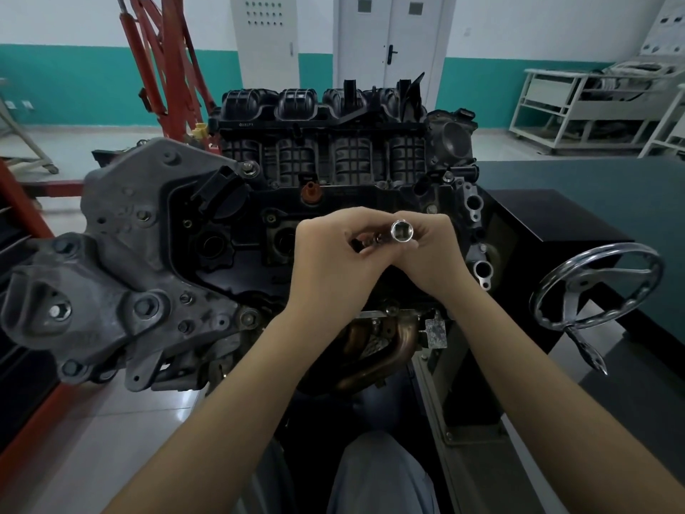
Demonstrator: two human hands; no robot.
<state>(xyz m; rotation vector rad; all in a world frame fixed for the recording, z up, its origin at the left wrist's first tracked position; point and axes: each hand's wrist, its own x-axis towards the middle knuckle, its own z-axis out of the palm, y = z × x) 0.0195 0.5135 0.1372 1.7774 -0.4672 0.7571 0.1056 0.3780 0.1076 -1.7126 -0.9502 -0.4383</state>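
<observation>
Hands point(333, 257) point(430, 254) grip a socket point(401, 231) above the engine point(148, 231), teal-banded wall point(74, 83) behind.

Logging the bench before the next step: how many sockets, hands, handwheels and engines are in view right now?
chrome socket: 1
hands: 2, left hand and right hand
handwheel: 1
engine: 1
Total: 5

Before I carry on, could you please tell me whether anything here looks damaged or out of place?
Nothing stands out: the left hand and right hand grip the shiny chrome socket over the black engine cover, with no spill or visible crack.
</observation>
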